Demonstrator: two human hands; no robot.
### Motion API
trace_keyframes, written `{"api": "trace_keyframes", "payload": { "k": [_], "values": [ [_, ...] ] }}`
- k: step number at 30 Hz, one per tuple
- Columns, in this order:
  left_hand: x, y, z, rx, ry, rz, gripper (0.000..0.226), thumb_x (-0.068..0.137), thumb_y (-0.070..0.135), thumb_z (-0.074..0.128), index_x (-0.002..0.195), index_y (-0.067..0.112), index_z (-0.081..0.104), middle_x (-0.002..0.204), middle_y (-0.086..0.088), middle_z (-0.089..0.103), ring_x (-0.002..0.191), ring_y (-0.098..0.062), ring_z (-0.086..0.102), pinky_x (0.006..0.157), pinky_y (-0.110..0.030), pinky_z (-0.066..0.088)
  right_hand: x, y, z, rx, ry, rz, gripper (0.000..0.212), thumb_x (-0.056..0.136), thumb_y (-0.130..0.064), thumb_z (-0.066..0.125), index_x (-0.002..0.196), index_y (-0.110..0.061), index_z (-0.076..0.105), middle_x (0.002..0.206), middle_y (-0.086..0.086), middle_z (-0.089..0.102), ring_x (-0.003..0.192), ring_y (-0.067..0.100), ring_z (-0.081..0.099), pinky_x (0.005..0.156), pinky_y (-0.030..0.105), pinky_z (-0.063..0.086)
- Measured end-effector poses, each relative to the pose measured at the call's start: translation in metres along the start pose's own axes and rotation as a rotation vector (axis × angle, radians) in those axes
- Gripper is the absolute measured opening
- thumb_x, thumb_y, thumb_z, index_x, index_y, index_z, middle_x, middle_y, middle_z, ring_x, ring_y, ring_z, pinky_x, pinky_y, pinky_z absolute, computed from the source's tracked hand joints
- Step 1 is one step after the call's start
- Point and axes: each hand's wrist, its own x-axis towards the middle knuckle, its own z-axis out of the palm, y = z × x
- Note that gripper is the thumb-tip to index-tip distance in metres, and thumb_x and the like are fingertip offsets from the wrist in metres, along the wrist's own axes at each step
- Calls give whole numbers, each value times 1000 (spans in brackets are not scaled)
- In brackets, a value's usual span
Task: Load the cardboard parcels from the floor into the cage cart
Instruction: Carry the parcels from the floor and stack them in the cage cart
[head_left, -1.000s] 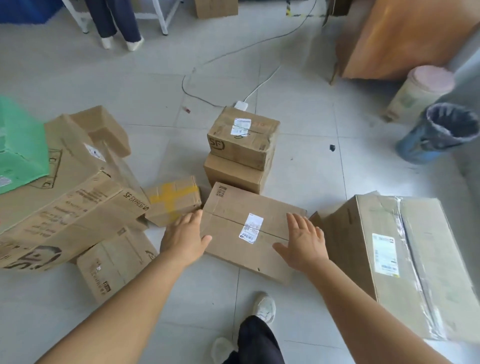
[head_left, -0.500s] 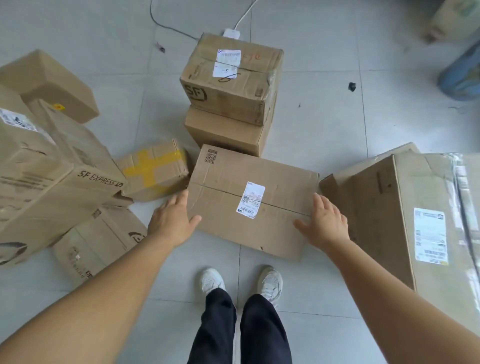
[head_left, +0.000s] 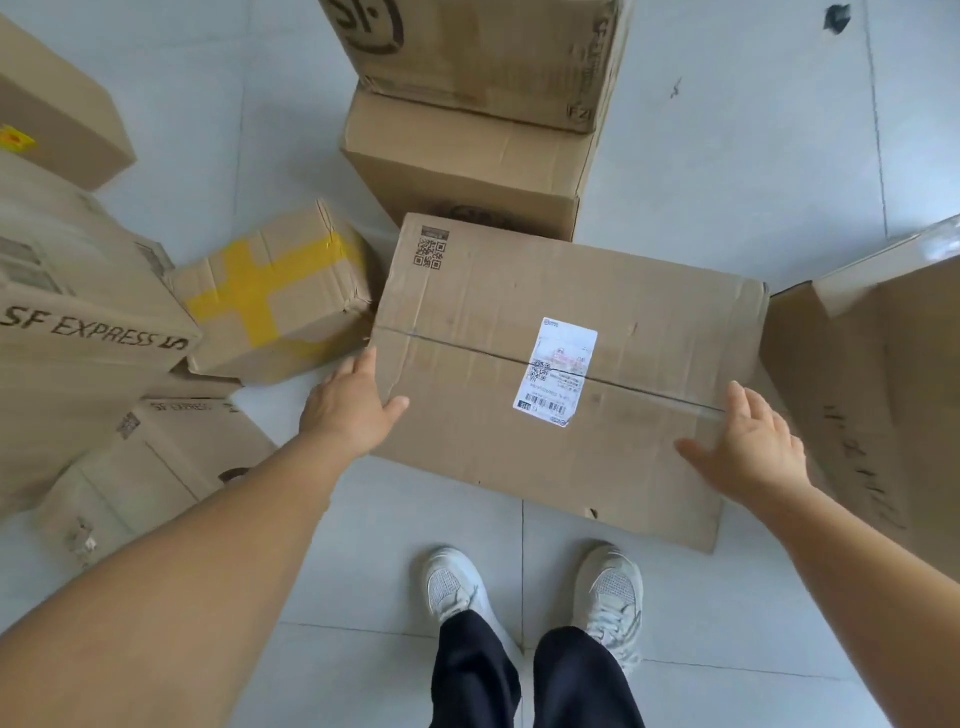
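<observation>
While the flat parcel (head_left: 566, 364) is lying on the floor (head_left: 727, 156) ahead of my shoes (head_left: 535, 587), I am pressing my left hand (head_left: 349, 410) and right hand (head_left: 748, 447) against its two ends, fingers spread, thumbs on top. Fingertips are hiding behind the edges, so I cannot tell how firmly they are gripping. Neighbouring boxes (head_left: 467, 104) are running off frame.

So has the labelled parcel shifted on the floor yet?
No. The labelled parcel still lies against the yellow-taped box and the two-box stack; only the camera came closer.
</observation>
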Motion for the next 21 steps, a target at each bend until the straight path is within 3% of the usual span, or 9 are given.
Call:
{"api": "trace_keyframes", "payload": {
  "k": [5,12,17,21],
  "values": [
    [50,-7,22,-11,16,4,85,91,47,57,155,18,8,160,-6,16,144,-30,22,112,-42,28,39,9,24,73,7,74,95,87,-42,68,155,-12,9,161,9,11,144,34,19,115,46,21],
    [90,-7,61,-113,21,-68,99,87,46,64,155,14,1,162,-7,5,144,-31,24,111,-41,29,71,22,63,324,32,207,118,81,-40,76,155,-11,-12,163,13,-1,145,38,21,116,44,23],
    [108,-5,71,-307,61,-147,120,75,42,79,155,15,-6,161,-11,5,145,-32,21,114,-43,25,77,23,70,500,64,228,123,79,-37,79,154,-18,-16,162,12,4,141,37,31,110,40,31],
    [111,-4,70,-351,84,-158,124,69,38,85,155,13,-1,161,-11,6,147,-26,16,115,-40,21,79,23,68,583,84,229,124,75,-34,83,155,-21,-12,161,11,13,136,36,38,106,39,36]
  ]
}}
